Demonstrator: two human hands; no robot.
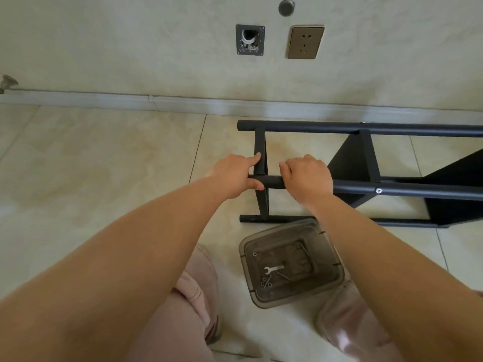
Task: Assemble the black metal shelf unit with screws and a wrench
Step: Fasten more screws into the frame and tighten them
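The right hand [307, 177] is curled over the near black round metal tube [407, 190] of the shelf frame, fingers wrapped across its top close to the tube's free end, so the grip reads as clenched on the bar. Just beside it the left hand [236, 176] holds the same end from the other side: the thumb lies along the tube's underside and the forefinger stretches up against the short black flat crosspiece [260, 150] that meets the tube there, a pinch at the joint, not a full fist. The black metal shelf unit [350, 163] lies on its side on the pale glossy floor tiles [104, 158], near the skirting, with a far tube [366, 128] and a lower tube [271, 218] running parallel and black flat shelf panels slanting between them; a silver screw head [378, 190] already sits in the near tube. Such steel tubing should be rigid and fairly light, though the painted surface looks smooth and might slip in a bare palm, so holding near a joint seems the steadier choice. Nearer the person stands a smoky translucent plastic box [329, 259] holding a small silver open-ended wrench [273, 269] and loose screws and washers [265, 282], untouched.
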